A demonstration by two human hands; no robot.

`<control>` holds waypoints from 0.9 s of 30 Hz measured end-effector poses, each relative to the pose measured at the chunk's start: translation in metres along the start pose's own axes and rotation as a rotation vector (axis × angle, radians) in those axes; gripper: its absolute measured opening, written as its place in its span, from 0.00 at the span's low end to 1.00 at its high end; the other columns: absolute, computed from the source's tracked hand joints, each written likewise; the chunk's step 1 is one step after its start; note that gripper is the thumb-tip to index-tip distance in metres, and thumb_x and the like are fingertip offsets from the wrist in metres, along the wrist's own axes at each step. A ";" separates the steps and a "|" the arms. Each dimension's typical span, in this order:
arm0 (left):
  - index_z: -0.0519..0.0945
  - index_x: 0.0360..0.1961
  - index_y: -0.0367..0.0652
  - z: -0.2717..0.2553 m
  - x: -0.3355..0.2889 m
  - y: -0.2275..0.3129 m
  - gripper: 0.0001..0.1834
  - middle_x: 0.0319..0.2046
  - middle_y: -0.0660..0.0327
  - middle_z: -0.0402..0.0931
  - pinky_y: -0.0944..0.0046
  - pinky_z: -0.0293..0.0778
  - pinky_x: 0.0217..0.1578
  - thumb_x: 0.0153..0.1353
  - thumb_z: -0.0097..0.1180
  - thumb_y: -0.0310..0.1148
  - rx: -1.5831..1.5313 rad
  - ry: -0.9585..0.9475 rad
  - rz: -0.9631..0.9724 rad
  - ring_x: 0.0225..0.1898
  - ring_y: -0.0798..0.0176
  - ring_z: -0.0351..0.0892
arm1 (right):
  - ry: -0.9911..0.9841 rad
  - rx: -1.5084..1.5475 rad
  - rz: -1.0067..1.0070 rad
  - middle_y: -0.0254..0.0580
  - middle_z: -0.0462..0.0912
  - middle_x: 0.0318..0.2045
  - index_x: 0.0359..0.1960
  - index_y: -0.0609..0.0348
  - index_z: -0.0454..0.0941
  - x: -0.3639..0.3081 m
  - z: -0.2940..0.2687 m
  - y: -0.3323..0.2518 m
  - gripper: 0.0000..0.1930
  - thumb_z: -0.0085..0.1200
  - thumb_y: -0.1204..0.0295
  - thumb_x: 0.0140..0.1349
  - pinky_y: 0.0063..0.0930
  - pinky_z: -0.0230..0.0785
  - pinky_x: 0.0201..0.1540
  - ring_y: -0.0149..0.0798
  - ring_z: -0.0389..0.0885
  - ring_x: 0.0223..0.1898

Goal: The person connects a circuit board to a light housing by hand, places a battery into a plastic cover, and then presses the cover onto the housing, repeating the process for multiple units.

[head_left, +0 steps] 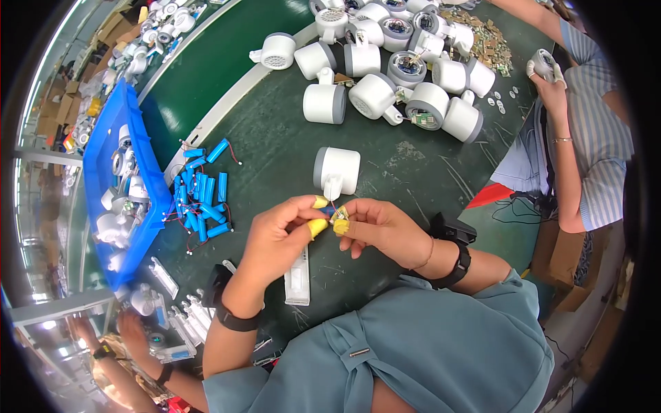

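Observation:
My left hand [279, 230] and my right hand [375, 227] meet over the bench, with yellow covers on thumb and index fingertips. My right fingers pinch a small circuit board [340, 215] with thin wires. My left thumb and index finger close in a pinch beside it; a bit of blue shows there, but what they grip is mostly hidden. Just beyond lies a white cylindrical housing [342, 169] with a grey rim, its short neck pointing toward my fingers. Beneath my left hand lies a long white plastic piece [297, 281].
Blue battery cells [203, 189] with wires lie left, beside a blue bin [148, 237] of white parts. Many white housings [372, 96] crowd the far side, near a heap of small boards [485, 41]. A co-worker's hand [551, 86] holds a part at right; another person's arms show lower left.

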State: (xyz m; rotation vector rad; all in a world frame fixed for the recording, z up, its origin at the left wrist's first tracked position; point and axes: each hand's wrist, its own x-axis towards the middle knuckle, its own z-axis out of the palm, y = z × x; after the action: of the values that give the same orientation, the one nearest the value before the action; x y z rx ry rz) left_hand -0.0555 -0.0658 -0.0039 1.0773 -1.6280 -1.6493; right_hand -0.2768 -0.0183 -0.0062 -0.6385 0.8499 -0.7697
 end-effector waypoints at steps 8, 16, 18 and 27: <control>0.80 0.48 0.37 0.018 0.000 0.017 0.17 0.42 0.58 0.81 0.70 0.77 0.34 0.57 0.57 0.16 0.544 0.003 0.237 0.32 0.68 0.82 | 0.113 -0.123 -0.064 0.33 0.80 0.28 0.42 0.60 0.79 -0.003 0.001 -0.005 0.07 0.53 0.74 0.65 0.15 0.66 0.25 0.20 0.76 0.25; 0.74 0.47 0.38 0.010 0.013 0.009 0.13 0.36 0.59 0.81 0.69 0.79 0.33 0.62 0.47 0.18 -0.117 -0.267 -0.198 0.31 0.70 0.82 | 0.141 -0.243 -0.144 0.28 0.78 0.25 0.45 0.61 0.80 -0.005 0.001 -0.002 0.10 0.53 0.75 0.64 0.14 0.60 0.23 0.18 0.71 0.22; 0.76 0.46 0.38 0.010 0.015 0.014 0.08 0.38 0.62 0.80 0.71 0.78 0.34 0.66 0.53 0.20 -0.030 -0.230 -0.192 0.31 0.73 0.80 | 0.152 -0.262 -0.131 0.28 0.78 0.25 0.46 0.62 0.80 -0.006 -0.002 -0.004 0.10 0.52 0.75 0.64 0.14 0.60 0.22 0.18 0.71 0.22; 0.80 0.44 0.35 0.011 -0.010 0.022 0.13 0.37 0.63 0.80 0.74 0.75 0.33 0.58 0.54 0.14 0.268 0.094 0.045 0.34 0.74 0.79 | 0.049 0.029 -0.093 0.35 0.83 0.31 0.54 0.63 0.78 -0.013 0.002 -0.007 0.14 0.53 0.70 0.71 0.21 0.75 0.35 0.27 0.80 0.30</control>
State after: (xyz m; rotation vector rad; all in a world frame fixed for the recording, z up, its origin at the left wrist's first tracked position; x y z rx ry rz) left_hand -0.0633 -0.0538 0.0185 1.2183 -1.8327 -1.3567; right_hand -0.2829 -0.0118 0.0056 -0.6391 0.8574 -0.8831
